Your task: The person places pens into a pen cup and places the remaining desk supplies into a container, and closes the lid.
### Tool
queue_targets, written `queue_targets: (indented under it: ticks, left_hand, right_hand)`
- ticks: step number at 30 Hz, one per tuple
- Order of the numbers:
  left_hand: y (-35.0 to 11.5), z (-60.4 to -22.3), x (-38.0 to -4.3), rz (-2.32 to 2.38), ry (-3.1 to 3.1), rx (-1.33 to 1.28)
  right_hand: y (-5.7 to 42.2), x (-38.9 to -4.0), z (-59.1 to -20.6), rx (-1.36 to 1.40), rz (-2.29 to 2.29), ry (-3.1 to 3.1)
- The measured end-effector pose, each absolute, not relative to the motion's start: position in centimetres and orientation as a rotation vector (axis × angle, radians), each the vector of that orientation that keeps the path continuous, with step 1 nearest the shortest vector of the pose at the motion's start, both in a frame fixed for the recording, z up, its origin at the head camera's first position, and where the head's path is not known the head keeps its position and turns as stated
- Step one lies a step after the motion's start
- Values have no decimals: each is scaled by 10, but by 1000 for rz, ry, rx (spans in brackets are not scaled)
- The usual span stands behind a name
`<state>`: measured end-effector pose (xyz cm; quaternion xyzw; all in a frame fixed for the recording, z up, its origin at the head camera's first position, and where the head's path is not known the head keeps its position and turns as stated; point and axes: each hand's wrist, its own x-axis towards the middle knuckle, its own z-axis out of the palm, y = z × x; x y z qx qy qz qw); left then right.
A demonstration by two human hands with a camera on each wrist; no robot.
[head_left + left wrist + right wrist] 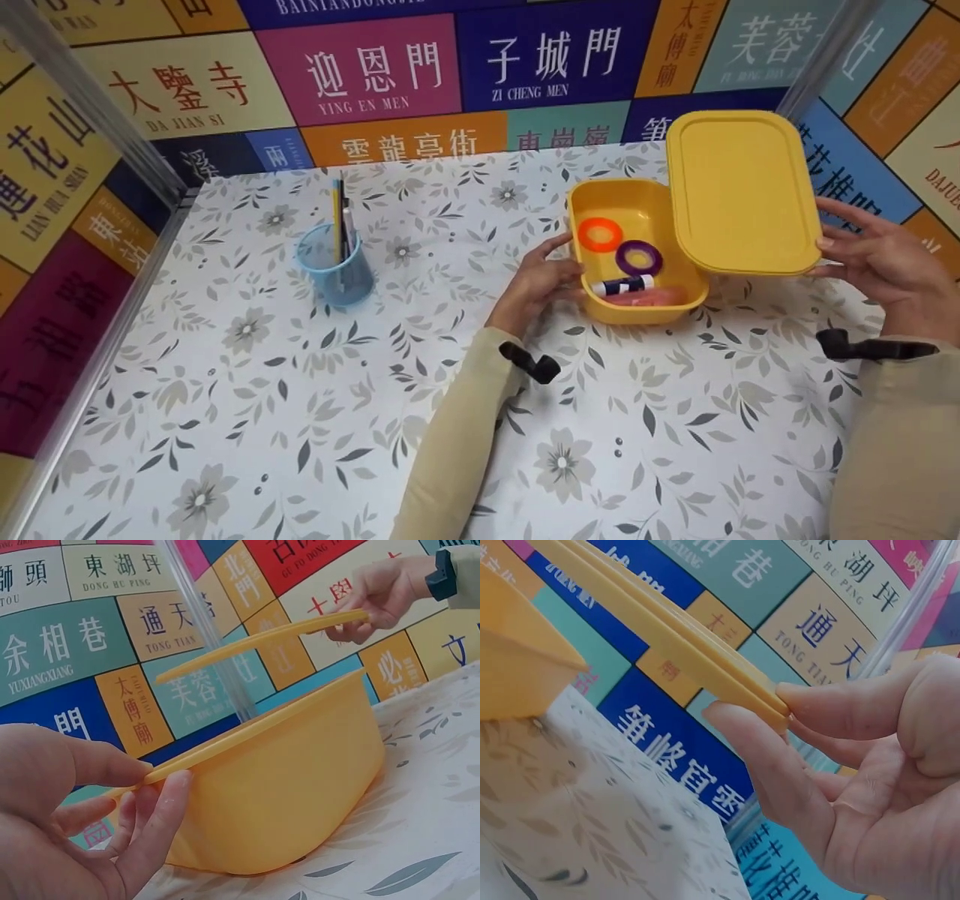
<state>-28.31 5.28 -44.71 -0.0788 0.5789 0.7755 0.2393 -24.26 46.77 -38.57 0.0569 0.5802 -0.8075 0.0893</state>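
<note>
A yellow plastic box (643,315) stands uncovered on the table, right of the middle. My left hand (534,289) pinches its left rim, thumb and fingertips at the edge in the left wrist view. My right hand (892,274) holds the matching yellow lid (746,195) by its right edge, between thumb and fingers (746,735). The lid hangs tilted above the box's right side, with a gap between them in the left wrist view. Inside lie an orange ring (600,235), a purple tape roll (639,259), a glue stick (624,285) and a pinkish thing (651,297). The lid covers the box's far right corner.
A light blue mesh pen cup (341,281) with several pens and pencils stands at the left on the floral tablecloth (315,420). Behind the table rises a wall of coloured panels (367,75) with Chinese lettering. Clear upright posts (832,56) stand at its corners.
</note>
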Motion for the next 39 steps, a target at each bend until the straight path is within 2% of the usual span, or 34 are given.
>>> queue_targets:
  ticks: [16,39]
  left_hand:
    - [61,-452,-280,2186,1574,-143]
    - [58,-449,-278,2223,1618,-148]
  right_hand:
    - [436,-257,-404,-87,-2251,1444]
    - [392,-267,-399,-43,-2108,1648]
